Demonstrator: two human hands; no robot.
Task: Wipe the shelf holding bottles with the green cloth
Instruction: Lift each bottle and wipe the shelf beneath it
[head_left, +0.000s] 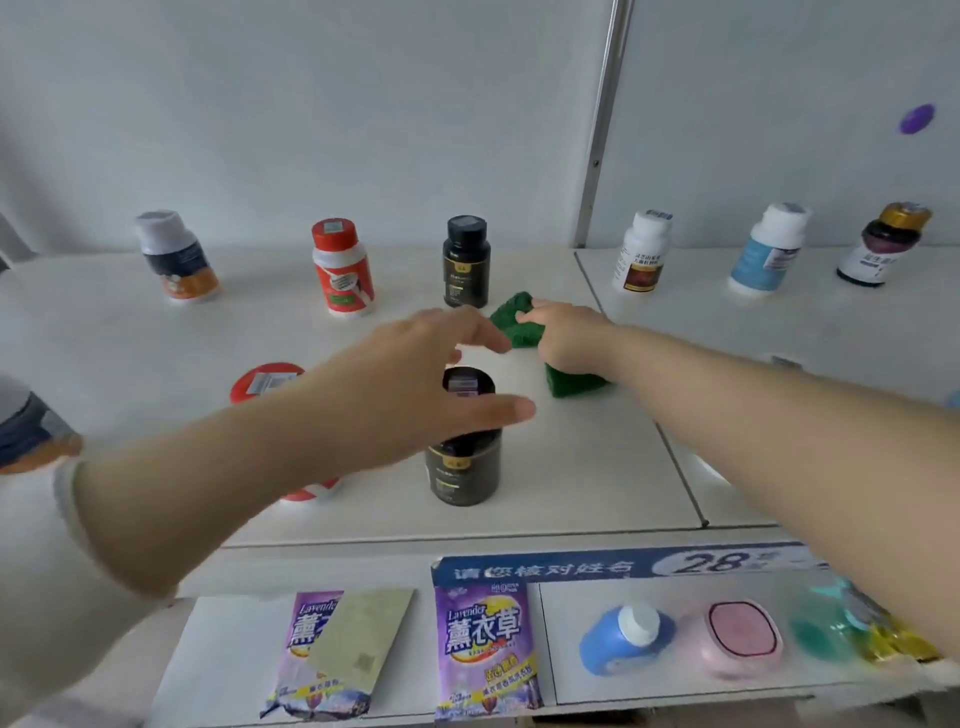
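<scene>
A white shelf (571, 467) is running across the middle of the frame against a pale wall, with bottles standing along its back. At centre, the right hand (569, 340) is gripping the bunched green cloth (511, 325), which is lying on the shelf. The left hand (410, 374) is spreading relaxed fingers over the front black bottle (462, 467). Lifting that bottle aside would probably let the cloth sweep underneath. Whether the hand is touching the lid is unclear. Its forearm is hiding most of a red-capped bottle (265, 382).
</scene>
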